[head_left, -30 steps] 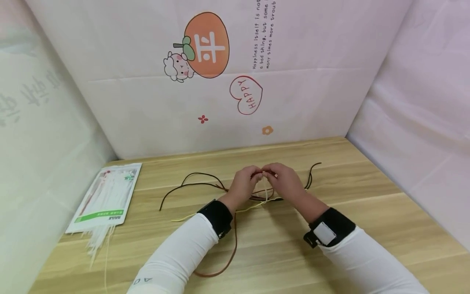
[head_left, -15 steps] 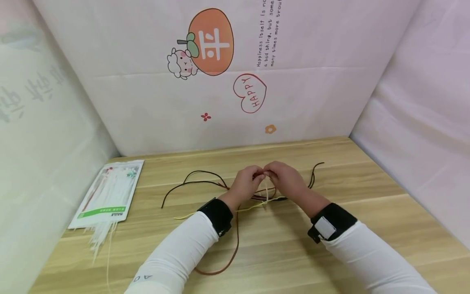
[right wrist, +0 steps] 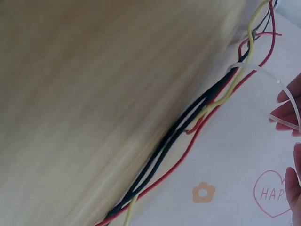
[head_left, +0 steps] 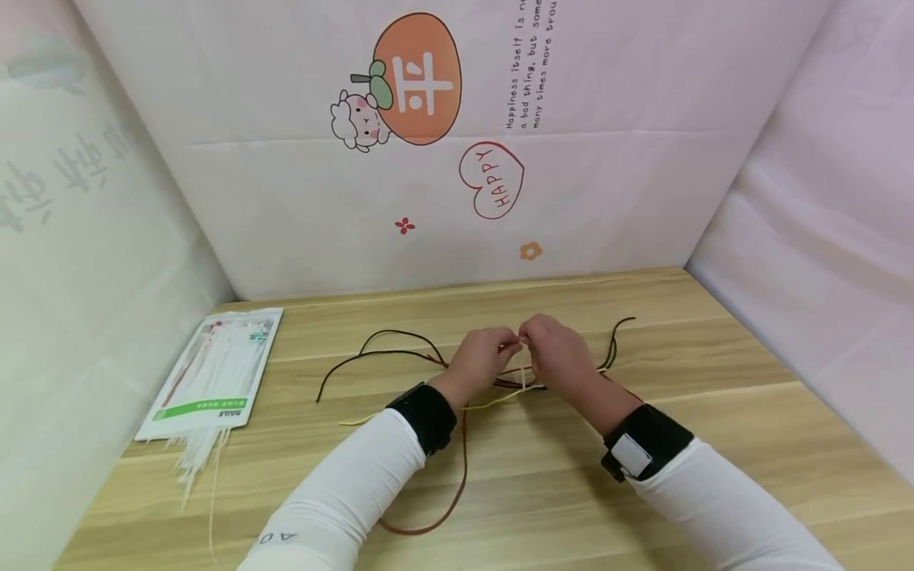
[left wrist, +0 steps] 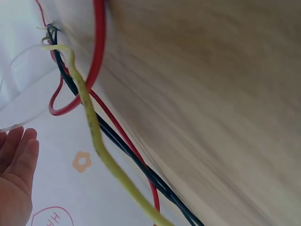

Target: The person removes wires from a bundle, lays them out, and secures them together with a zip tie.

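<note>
A bundle of black, red and yellow wires lies across the table under both hands. A white cable tie loops round the bundle and rises to the fingers. My left hand pinches the tie, its fingertips beside it in the right wrist view. Close by, fingertips almost meeting the left ones, my right hand has its fingers curled at the tie, though the exact grip is hidden from above. In the left wrist view, the left hand shows partly at the edge, with the tie near its fingertips.
A bag of cable ties lies at the left, several white ties sticking out of its near end. A long brown-red wire curves toward the near side. Printed white sheets stand around the wooden table.
The fingertips have drawn slightly apart and the right hand has turned a little. A red wire now shows beside the right forearm. The head view has shifted slightly.
</note>
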{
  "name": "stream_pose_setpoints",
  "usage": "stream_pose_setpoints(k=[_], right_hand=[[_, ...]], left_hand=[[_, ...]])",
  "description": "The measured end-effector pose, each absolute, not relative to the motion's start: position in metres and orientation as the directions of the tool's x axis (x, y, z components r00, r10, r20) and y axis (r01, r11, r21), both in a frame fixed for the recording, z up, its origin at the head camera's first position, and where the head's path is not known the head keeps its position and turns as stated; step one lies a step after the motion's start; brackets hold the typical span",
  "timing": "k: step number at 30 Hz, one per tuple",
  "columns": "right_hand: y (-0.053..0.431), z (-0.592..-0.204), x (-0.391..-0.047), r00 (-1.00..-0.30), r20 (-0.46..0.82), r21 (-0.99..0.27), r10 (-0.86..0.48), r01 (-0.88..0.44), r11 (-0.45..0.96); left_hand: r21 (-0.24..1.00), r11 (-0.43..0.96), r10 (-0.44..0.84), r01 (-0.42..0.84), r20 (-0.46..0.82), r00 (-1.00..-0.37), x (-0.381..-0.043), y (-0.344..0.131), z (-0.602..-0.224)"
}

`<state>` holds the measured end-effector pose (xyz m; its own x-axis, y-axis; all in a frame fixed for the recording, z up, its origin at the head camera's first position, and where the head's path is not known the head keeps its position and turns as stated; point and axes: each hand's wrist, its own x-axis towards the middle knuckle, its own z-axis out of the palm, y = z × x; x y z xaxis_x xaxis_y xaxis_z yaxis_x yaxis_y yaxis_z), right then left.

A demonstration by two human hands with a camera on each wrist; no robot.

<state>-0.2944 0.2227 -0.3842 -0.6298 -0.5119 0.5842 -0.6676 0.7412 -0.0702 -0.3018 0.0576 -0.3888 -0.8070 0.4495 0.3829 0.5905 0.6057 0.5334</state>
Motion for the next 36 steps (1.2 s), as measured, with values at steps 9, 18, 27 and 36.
stream_pose_setpoints(k=[9,18,27,36], right_hand=[[0.2205,-0.3887,-0.2895,-0.517,0.707,-0.017,-0.483,-0.695,0.719],[0.2257,-0.3879,-0.2870,-0.447,0.731,-0.004,-0.516,-0.758,0.652],[0.2268,-0.3933,-0.2940,-0.456,0.727,-0.012,-0.513,-0.756,0.654],[0.2226,-0.3936,-0.2849,-0.384,0.799,-0.008,-0.463,-0.776,0.630]], left_hand=[[0.428,0.694,0.456,0.579,0.361,-0.814,-0.3014,0.0580,-0.3926],[0.546,0.666,0.392,0.509,0.325,-0.861,-0.3007,0.0562,-0.3876],[0.570,0.642,0.388,0.513,0.336,-0.858,-0.2970,0.0599,-0.3886],[0.473,0.661,0.448,0.583,0.374,-0.812,-0.2966,0.0567,-0.3878]])
